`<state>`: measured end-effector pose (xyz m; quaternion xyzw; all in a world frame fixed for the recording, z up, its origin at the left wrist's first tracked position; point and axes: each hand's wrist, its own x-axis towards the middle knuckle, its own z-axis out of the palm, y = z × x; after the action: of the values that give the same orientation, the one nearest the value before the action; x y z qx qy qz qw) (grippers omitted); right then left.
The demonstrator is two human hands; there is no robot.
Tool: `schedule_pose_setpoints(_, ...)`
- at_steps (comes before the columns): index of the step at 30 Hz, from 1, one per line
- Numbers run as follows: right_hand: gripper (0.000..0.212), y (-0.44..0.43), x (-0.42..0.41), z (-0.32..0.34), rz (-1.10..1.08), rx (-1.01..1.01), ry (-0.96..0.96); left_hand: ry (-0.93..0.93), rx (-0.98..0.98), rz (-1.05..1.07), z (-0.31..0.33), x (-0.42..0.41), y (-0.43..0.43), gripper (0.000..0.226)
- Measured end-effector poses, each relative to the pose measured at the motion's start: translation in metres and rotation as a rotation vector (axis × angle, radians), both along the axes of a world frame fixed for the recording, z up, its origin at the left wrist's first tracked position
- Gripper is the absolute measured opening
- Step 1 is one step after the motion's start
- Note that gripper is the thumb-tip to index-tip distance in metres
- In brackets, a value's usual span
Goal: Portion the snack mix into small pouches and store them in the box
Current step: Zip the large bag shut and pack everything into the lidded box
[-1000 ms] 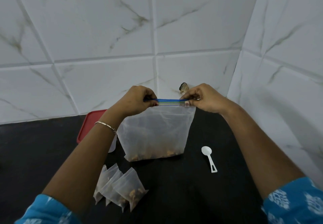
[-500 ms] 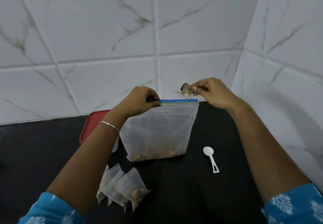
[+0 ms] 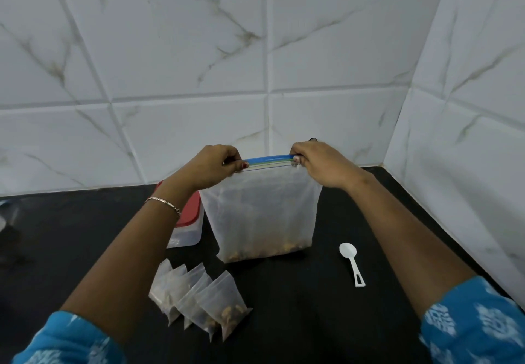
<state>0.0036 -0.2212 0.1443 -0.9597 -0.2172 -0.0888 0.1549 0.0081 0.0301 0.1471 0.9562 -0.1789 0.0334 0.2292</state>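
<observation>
Head view: both hands are raised over a black bench (image 3: 298,324) set into a corner of white marbled wall tiles (image 3: 199,51). A large frosted zip bag (image 3: 261,213) stands upright on the bench, near the back wall. The left hand (image 3: 211,166) pinches the left end of its blue closure strip (image 3: 268,162), and the right hand (image 3: 321,164) pinches the right end. The fingers (image 3: 297,160) of both hands are curled tight onto the strip, which runs straight and level between them. Whether the strip is sealed along its length is hard to tell from this angle. A shallow layer of brown snack mix (image 3: 264,250) lies along the bottom of the bag.

Just left of the bag and behind the left forearm sits a clear plastic box (image 3: 187,235) with a red lid (image 3: 191,210) on top, partly hidden by the arm. In front of the bag, toward the person, a cluster of small clear pouches (image 3: 199,298) lies overlapped on the bench, each with a little mix in its lower corner. They are outside the box and apart from the large bag. A white plastic spoon (image 3: 352,264) lies flat on the bench to the right of the bag, bowl toward the wall and handle toward the person, touching nothing else.

A thin metal bracelet (image 3: 163,204) circles the left wrist, and blue patterned sleeves (image 3: 477,324) show at the bottom corners.
</observation>
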Motion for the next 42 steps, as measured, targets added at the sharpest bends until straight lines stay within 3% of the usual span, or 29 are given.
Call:
schedule_pose_setpoints(7,0.023,0.013,0.041,0.007,-0.073,-0.076,-0.124,-0.209,0.18,0.242,-0.002,0.025,0.007,0.027)
schedule_pose_setpoints(12,0.028,0.015,0.061,0.033,-0.126,-0.093,-0.385,-0.418,0.196,0.293,0.018,0.042,-0.002,0.023)
schedule_pose_setpoints(15,0.02,0.007,0.06,0.029,-0.093,-0.079,-0.395,-0.408,0.151,0.277,0.016,0.036,-0.002,0.025)
schedule_pose_setpoints(17,0.017,0.001,0.051,0.018,-0.051,-0.009,-0.254,-0.284,0.057,0.214,0.004,0.031,0.002,0.024)
schedule_pose_setpoints(20,0.018,-0.01,0.037,-0.009,0.029,0.112,0.16,0.001,-0.05,0.055,-0.02,0.02,0.006,0.02)
schedule_pose_setpoints(25,0.023,-0.021,0.017,-0.07,0.109,0.061,0.544,0.484,-0.141,-0.034,-0.067,0.0,0.01,0.019)
schedule_pose_setpoints(29,0.025,-0.02,0.001,-0.113,0.121,-0.039,0.728,0.725,0.007,-0.061,-0.115,-0.007,0.013,0.029)
schedule_pose_setpoints(32,0.03,-0.014,-0.013,-0.147,0.145,-0.177,0.767,0.795,0.156,-0.07,-0.148,-0.02,0.006,0.031)
schedule_pose_setpoints(35,0.022,-0.011,-0.028,-0.177,0.089,-0.279,0.724,0.73,0.232,-0.048,-0.174,-0.034,-0.003,0.029)
schedule_pose_setpoints(38,0.016,-0.012,-0.045,-0.193,0.02,-0.238,0.565,0.614,0.2,0.034,-0.192,-0.045,-0.005,0.026)
schedule_pose_setpoints(42,0.017,-0.016,-0.061,-0.215,-0.009,-0.315,0.067,0.429,0.201,0.122,-0.198,-0.06,-0.004,0.026)
